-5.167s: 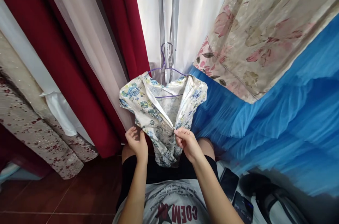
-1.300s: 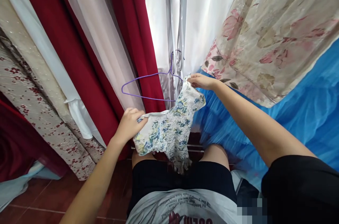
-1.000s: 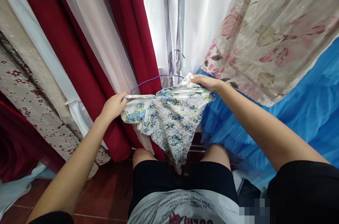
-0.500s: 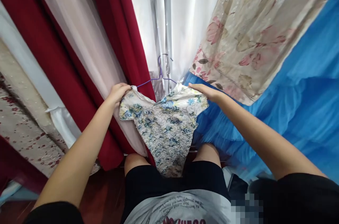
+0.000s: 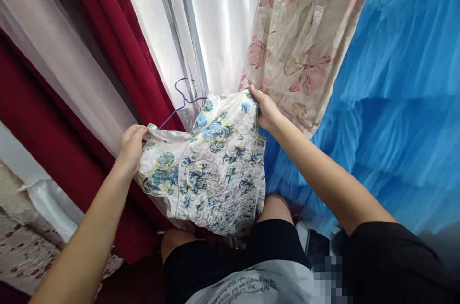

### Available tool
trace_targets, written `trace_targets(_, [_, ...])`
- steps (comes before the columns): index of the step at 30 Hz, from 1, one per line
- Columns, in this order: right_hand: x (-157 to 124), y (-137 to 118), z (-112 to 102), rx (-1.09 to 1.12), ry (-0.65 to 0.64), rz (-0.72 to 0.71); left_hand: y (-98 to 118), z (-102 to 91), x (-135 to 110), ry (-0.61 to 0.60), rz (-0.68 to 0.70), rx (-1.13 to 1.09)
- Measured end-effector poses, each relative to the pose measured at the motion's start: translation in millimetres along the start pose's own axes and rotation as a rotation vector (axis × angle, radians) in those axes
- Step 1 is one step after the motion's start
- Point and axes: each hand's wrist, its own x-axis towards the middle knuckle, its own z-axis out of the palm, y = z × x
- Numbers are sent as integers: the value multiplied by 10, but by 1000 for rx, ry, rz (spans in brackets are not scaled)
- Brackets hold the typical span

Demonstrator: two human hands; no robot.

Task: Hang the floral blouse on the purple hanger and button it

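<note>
Between my hands hangs a short-sleeved blouse point(image 5: 223, 169) with a blue, green and white floral print, tilted so that its right side is higher. A thin purple hanger point(image 5: 185, 100) sticks out of its neckline, hook upward; the rest of the hanger is hidden inside. My left hand point(image 5: 132, 148) is closed on the blouse's left shoulder, near the hanger's end. At the other shoulder my right hand point(image 5: 266, 107) grips the fabric, thumb on top and fingers behind it.
Long hanging garments surround me: dark red cloth point(image 5: 118, 50) and pale pink cloth point(image 5: 68, 50) on the left, white cloth point(image 5: 226, 21) ahead. To the right hang a beige floral piece point(image 5: 302, 40) and a ruffled blue one point(image 5: 395, 102). My legs are just below the blouse.
The blouse has been spread wider and tilted, its right shoulder raised. My left hand has shifted left and down; my right hand has moved up and now grips the shoulder. The view has turned.
</note>
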Motion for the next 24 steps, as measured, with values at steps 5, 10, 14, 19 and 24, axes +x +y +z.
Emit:
trace_targets(5, [-724,91,400,-75,-151,-41,-156,-45,-272,-152,42,71])
trace_targets(10, [-2105,172,462,-293,-715,-248,-493,40,-855,16,268,214])
trace_targets(14, [-2508,293,334,-291,-996,-238,-512,272,-1278,271,72,-120])
trace_targets(19, [-2197,609,98,-791,-695,-312,-141,682,-1499,-153,-217,-783])
trace_targets(24, [-2088,878,-11,-1093,-639,-454,112,1079,-1714,-491,-346,-977])
